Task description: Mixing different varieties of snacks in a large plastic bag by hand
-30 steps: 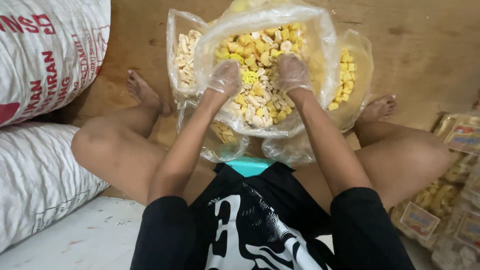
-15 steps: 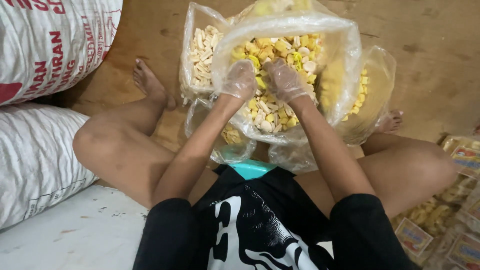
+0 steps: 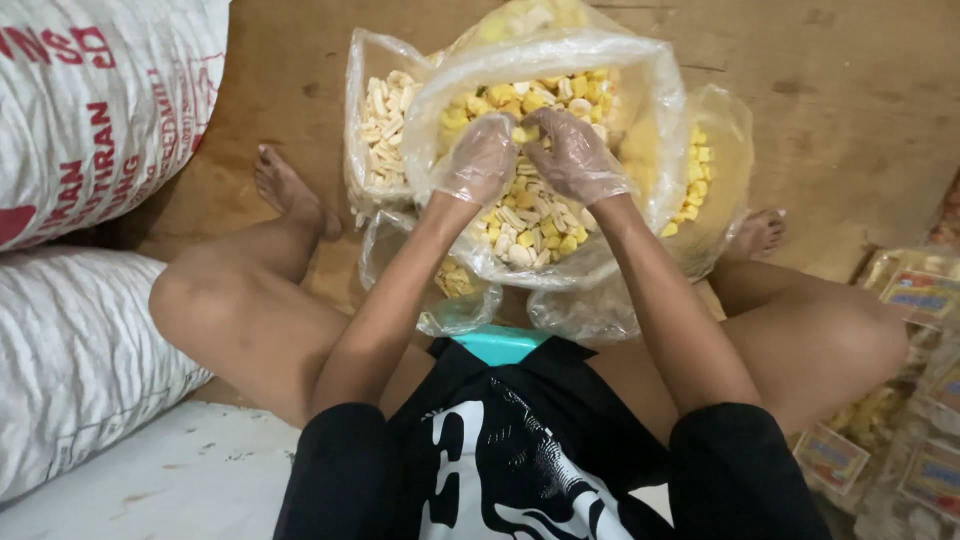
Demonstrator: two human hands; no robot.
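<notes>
Left hand (image 3: 483, 158) and right hand (image 3: 575, 155), gloved, half-curled inside big bag (image 3: 640, 110) among snack pieces (image 3: 525, 215); grip unclear. Left of bag, sacks (image 3: 90, 110); right, small packets (image 3: 915, 300).

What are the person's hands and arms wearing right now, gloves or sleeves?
Both the left hand and the right hand wear thin, loose, see-through plastic gloves, crinkled and ending about the wrist. Above the gloves the forearms are bare: no sleeves, watch or bands show. Dark shorts and a black top with a white print fill the lower frame.
</notes>
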